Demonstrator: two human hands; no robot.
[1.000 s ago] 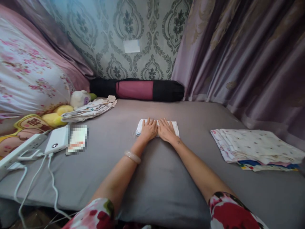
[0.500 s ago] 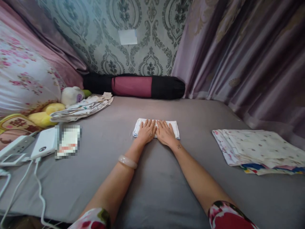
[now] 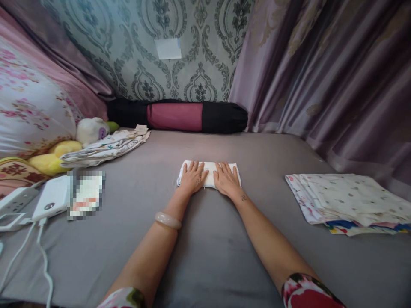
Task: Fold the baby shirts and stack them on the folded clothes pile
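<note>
Over grey sheet point(image 3: 205, 256): arms point(image 3: 266, 235) outstretched, left hand point(image 3: 193, 179), right hand point(image 3: 226, 181) flat on white cloth point(image 3: 210, 172), fingers point(image 3: 196, 166) straight, released.

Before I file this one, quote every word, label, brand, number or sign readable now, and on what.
No text reads clearly.
Yellow-edged cushion: dark characters, too blurred to quote.
White power bank: round dark display, too small.
Pixelated item beside it: unreadable.
White plush toy: purple patch, mark unclear.
Left hand, right wrist: small dark marks, illegible.
Folded white cloth: none visible.
</note>
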